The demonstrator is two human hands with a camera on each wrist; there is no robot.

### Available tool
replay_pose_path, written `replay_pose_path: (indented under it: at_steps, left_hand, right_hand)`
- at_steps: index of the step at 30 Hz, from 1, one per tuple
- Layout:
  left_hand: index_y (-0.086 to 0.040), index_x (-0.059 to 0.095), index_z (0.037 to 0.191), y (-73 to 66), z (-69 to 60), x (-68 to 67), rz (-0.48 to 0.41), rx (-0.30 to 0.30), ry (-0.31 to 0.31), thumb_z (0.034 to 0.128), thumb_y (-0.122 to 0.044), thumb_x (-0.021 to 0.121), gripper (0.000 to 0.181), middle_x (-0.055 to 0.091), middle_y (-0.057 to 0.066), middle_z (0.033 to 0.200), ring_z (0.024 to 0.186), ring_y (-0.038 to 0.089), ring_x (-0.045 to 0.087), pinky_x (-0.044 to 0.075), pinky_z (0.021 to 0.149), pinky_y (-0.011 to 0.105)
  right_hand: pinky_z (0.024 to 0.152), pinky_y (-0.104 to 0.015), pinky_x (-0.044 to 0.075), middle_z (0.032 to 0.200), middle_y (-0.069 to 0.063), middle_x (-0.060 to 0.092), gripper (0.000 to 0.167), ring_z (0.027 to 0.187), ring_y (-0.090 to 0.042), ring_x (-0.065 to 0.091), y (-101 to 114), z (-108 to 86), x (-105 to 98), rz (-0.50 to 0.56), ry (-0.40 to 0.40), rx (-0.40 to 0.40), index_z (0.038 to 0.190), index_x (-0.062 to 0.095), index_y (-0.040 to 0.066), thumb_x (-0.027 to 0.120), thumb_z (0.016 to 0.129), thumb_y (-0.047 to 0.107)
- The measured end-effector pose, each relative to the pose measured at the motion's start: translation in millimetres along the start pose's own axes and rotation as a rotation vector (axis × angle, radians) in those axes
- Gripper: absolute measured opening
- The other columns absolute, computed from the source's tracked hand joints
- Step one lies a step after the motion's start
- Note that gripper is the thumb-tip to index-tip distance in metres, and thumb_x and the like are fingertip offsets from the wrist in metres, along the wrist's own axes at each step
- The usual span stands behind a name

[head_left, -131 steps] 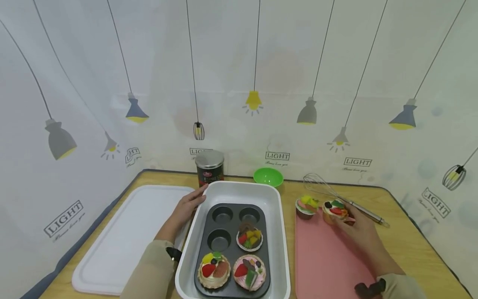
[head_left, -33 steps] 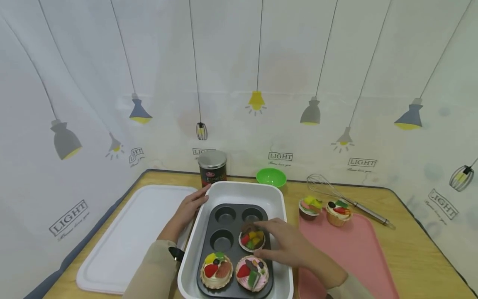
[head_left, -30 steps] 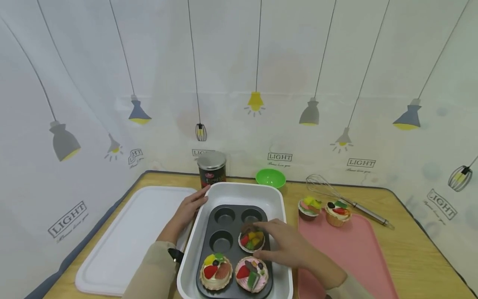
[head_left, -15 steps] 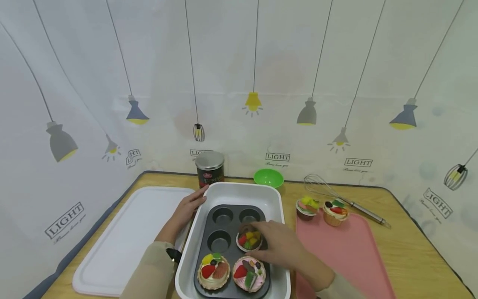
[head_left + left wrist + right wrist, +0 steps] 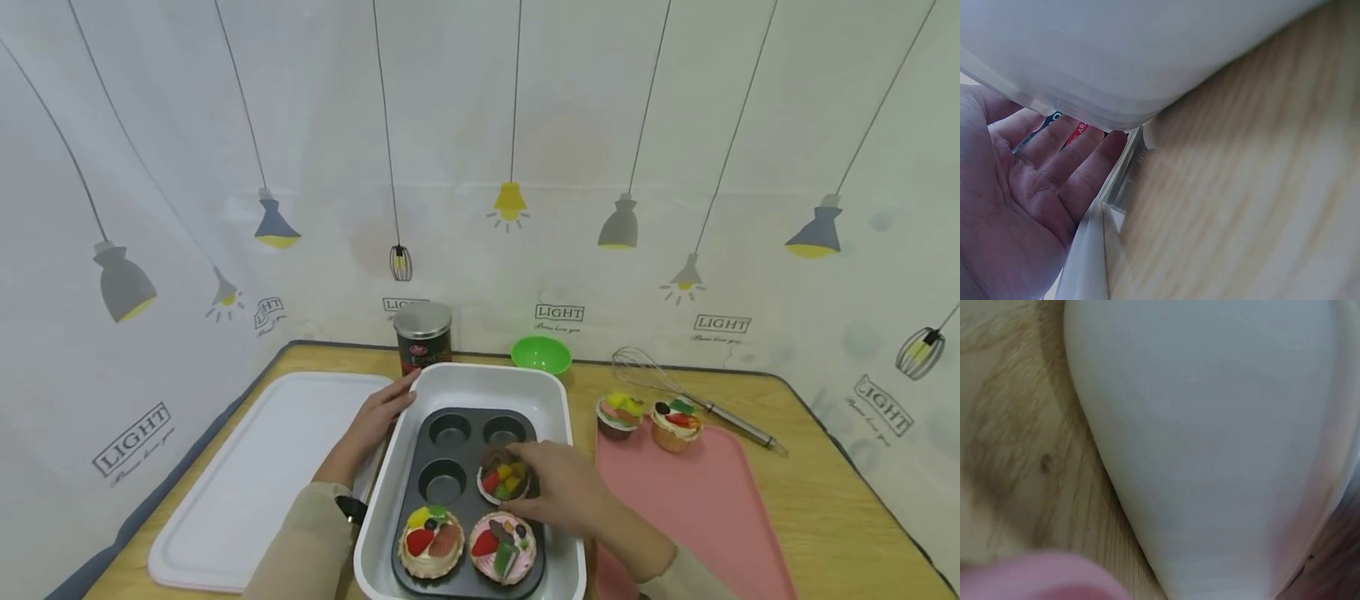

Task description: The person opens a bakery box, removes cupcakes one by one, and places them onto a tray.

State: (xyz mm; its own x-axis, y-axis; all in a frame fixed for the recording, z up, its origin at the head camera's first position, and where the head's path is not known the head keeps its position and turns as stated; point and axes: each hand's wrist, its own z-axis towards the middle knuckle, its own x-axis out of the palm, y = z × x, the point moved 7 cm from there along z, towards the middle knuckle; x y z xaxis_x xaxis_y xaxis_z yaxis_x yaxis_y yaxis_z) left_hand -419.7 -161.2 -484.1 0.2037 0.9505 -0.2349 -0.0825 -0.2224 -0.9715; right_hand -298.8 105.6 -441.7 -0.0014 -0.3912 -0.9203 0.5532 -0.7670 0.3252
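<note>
- Your right hand (image 5: 561, 490) pinches the fruit cupcake (image 5: 501, 480) between thumb and fingers, one on its near side, the others on its far side.
- That cupcake, topped with brown, red and yellow pieces, sits at the middle row, right column of the dark muffin tin (image 5: 469, 502).
- Your left hand (image 5: 375, 421) grasps nothing: its fingers lie extended along the outer left side of the white tub (image 5: 528, 385), touching it.
- You have the muffin tin inside that tub, on the wooden table (image 5: 817, 454).
- Nearest you in the tin are the cream tart (image 5: 431, 543) on the left and the pink cupcake (image 5: 502, 548) on the right.
- To your right lies the pink board (image 5: 682, 508); at its far end stand a dark-based cupcake (image 5: 619, 416) and, just beside it, a pale-based cupcake (image 5: 676, 427).
- Past those you see the whisk (image 5: 738, 425).
- Behind the tub stand the coffee can (image 5: 423, 335) and the green bowl (image 5: 542, 357).
- To your left lies the white board (image 5: 255, 483).
</note>
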Motion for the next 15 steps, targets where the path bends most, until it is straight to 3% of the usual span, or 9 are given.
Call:
replay_pose_path:
  at_steps: [10, 15]
  left_hand:
    - [-0.020, 0.039, 0.157, 5.4, -2.7, 1.0, -0.011, -0.024, 0.003, 0.1060, -0.030, 0.051, 0.053, 0.027, 0.007, 0.164, 0.147, 0.034, 0.031, 0.033, 0.114, 0.053]
    - [-0.017, 0.036, 0.157, -4.7, -4.2, 0.7, -0.029, -0.038, 0.023, 0.1067, -0.026, 0.050, 0.053, 0.025, 0.009, 0.165, 0.147, 0.037, 0.030, 0.033, 0.114, 0.054]
  right_hand:
    - [0.088, -0.042, 0.052, 0.114, 0.005, 0.068, 0.069, 0.102, -0.014, 0.062, -1, -3.2, 3, 0.029, 0.020, 0.019, 0.131, 0.063, 0.017, 0.081, 0.077, 0.056]
    - [0.091, -0.043, 0.052, 0.116, 0.004, 0.068, 0.068, 0.106, -0.016, 0.062, 0, -1.9, 0, 0.020, -0.006, -0.009, 0.131, 0.063, 0.016, 0.083, 0.077, 0.052]
